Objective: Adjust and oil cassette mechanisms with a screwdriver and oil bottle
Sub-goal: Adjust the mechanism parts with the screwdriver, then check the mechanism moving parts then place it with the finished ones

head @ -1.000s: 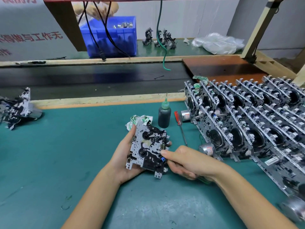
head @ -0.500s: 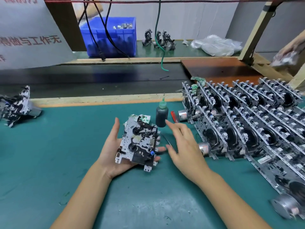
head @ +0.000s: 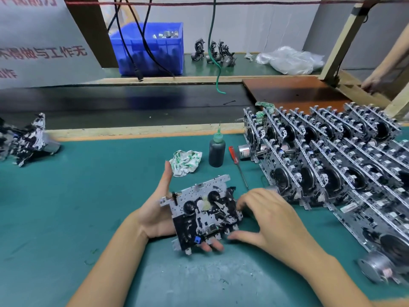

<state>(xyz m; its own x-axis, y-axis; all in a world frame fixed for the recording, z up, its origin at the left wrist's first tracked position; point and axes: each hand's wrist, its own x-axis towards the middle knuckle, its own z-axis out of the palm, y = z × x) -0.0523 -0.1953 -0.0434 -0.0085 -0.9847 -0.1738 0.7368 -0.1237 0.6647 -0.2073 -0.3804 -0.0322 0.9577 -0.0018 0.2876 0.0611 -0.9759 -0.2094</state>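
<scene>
Held mechanism: a cassette mechanism (head: pixel 202 212) lies face up across the left palm, above the middle of the green tabletop (head: pixel 66 207), tilted with its far corner higher.
Left hand: the left hand (head: pixel 155 214) cradles the mechanism from below, thumb pointing up at its left side and fingertips showing under its near edge; the fingers are nearly straight, not wrapped round it.
Right hand: the right hand (head: pixel 269 220) is at the mechanism's right edge, curled fingers on its right side and thumb reaching in near its lower right corner; whether it actually pinches the edge cannot be told.
Oil bottle: a dark oil bottle (head: pixel 217 151) with a green needle cap stands upright toward the far edge of the tabletop, beyond the held mechanism.
Screwdriver: a red-handled screwdriver (head: pixel 237 165) lies flat just right of the bottle, tip toward the right hand, untouched.
Rag: a crumpled white-and-green rag (head: pixel 186 161) lies just left of the bottle.
Stock: rows of mechanisms (head: pixel 332 165) stand on edge along the right side of the tabletop.
Left edge: a blurred pile of parts (head: pixel 27 140) sits at the far left edge.
</scene>
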